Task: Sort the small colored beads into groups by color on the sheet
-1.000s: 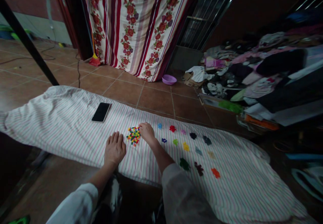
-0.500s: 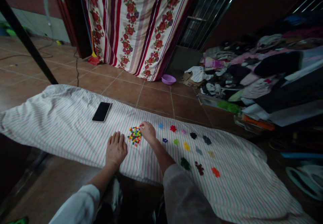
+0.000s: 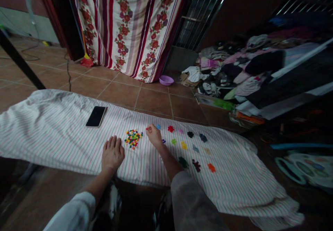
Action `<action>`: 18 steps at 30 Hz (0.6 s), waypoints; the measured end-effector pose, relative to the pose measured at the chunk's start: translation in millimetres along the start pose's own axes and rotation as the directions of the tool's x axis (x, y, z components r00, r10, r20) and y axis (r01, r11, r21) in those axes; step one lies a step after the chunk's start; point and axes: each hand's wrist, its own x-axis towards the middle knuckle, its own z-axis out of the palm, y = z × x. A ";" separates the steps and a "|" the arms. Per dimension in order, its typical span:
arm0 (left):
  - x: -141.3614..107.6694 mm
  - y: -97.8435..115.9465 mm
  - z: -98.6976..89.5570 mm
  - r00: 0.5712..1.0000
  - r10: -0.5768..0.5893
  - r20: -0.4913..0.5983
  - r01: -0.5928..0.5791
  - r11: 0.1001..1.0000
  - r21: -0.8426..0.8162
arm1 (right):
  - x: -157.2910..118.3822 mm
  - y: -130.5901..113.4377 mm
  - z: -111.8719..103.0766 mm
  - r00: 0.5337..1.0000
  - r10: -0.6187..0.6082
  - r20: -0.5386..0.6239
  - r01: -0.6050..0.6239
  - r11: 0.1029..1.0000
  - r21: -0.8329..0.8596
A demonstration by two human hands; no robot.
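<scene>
My left hand point(image 3: 112, 153) lies flat on the striped cloth point(image 3: 65, 130), fingers stretched out and holding nothing. Just right of it is a mixed pile of small colourful pieces point(image 3: 133, 138). My right hand point(image 3: 154, 135) is raised a little to the right of that pile, its fingertips pinched on a small red piece point(image 3: 147, 129). Beyond it, small heaps sorted by colour lie in rows, among them a light blue heap point(image 3: 158, 127), a red heap point(image 3: 170, 129), a yellow heap point(image 3: 184, 145) and an orange heap point(image 3: 211, 168). My right hand partly hides a dark blue heap point(image 3: 163, 141).
A phone point(image 3: 96, 116) rests on the cloth at the left. Past the cloth are a tiled floor point(image 3: 151, 101), a purple basin point(image 3: 166, 80) and a flowered curtain point(image 3: 125, 26). Clothes point(image 3: 234, 64) are heaped at the right. A dark pole point(image 3: 20, 59) slants down at the left.
My right hand has moved from the mixed pile toward the sorted heaps, with the small red piece between its fingertips. My left hand stays flat on the cloth. The view has shifted slightly right.
</scene>
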 end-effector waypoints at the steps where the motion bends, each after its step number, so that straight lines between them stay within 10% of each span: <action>1: -0.1 -0.1 0.0 1.000 0.002 -0.001 -0.002 1.000 0.001 | -0.5 3.3 -4.6 1.000 0.009 -0.010 -0.009 1.000 -0.004; 18: 0.3 -0.8 -0.4 1.000 0.021 0.007 -0.021 0.999 0.028 | -9.9 73.9 -87.5 0.971 0.187 -0.147 -0.227 0.914 -0.337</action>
